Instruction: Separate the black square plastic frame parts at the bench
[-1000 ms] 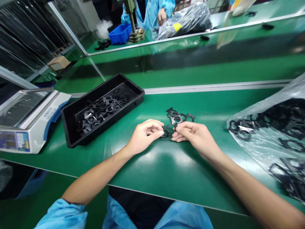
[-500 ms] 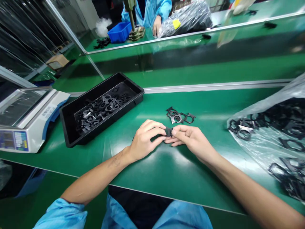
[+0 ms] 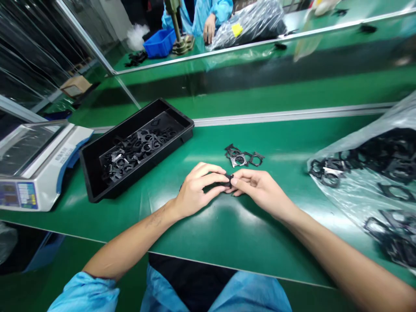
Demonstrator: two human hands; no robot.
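Well, the person's left hand (image 3: 196,187) and right hand (image 3: 260,187) met just below the middle of the view, their fingertips pinching a small black part (image 3: 228,180) between them. Both grips were closed on it, neither released, and the fingers hid most of it, so its exact shape could not be told. Just above the hands, on the green workbench (image 3: 279,247), lay a loose cluster of black-and-metal frames (image 3: 243,158). To the left sat a black tray (image 3: 130,118) holding a heap of similar frames (image 3: 136,151), with a digital scale (image 3: 42,173) beside it at the left edge. At the right, a clear plastic bag (image 3: 364,190) held more black frames (image 3: 390,151). At the upper edge, a co-worker's hand (image 3: 209,28) showed near a blue plastic bin (image 3: 159,43).
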